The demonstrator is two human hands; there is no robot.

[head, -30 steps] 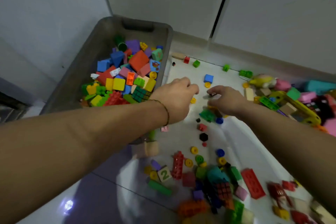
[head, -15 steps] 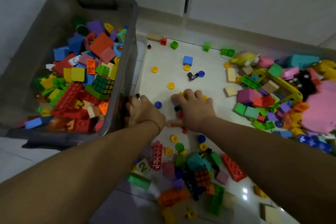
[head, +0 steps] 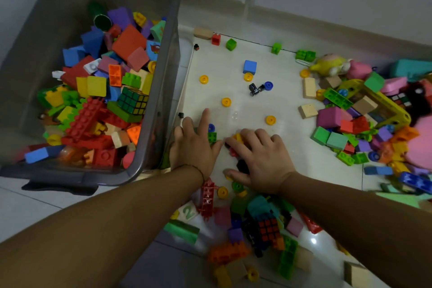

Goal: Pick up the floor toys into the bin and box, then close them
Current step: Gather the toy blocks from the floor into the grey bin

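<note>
Left hand (head: 196, 147): palm down on the floor (head: 292, 152), just right of the bin's near right corner. The fingers are released and fanned out; the index finger points straight to the far side and the thumb angles right. It grasps nothing.
Left arm: reaches in from the near left, almost straight, with a thin bracelet (head: 198, 169) at the wrist.
Right hand (head: 261, 161): palm down, close beside the left hand. The fingers are loose and splayed, laid on top of a clump of small pieces. A yellow piece (head: 238, 137) shows at the fingertips, a red piece (head: 233, 153) under the index finger, and a black piece (head: 243, 166) between thumb and palm. None is pinched.
Right arm: comes from the near right, with the wrist bent slightly left.
Between the hands: a green brick (head: 212, 137) and a blue ring (head: 211, 127) lie by the left index finger.
Bin (head: 174, 54): grey, open, at the left, heaped with bricks and a puzzle cube (head: 133, 100).
Floor toys: yellow rings (head: 226, 102) and a blue block (head: 249, 67) are scattered beyond the hands. A dense pile (head: 339, 124) lies to the right and another heap (head: 261, 222) lies near, under the forearms.
</note>
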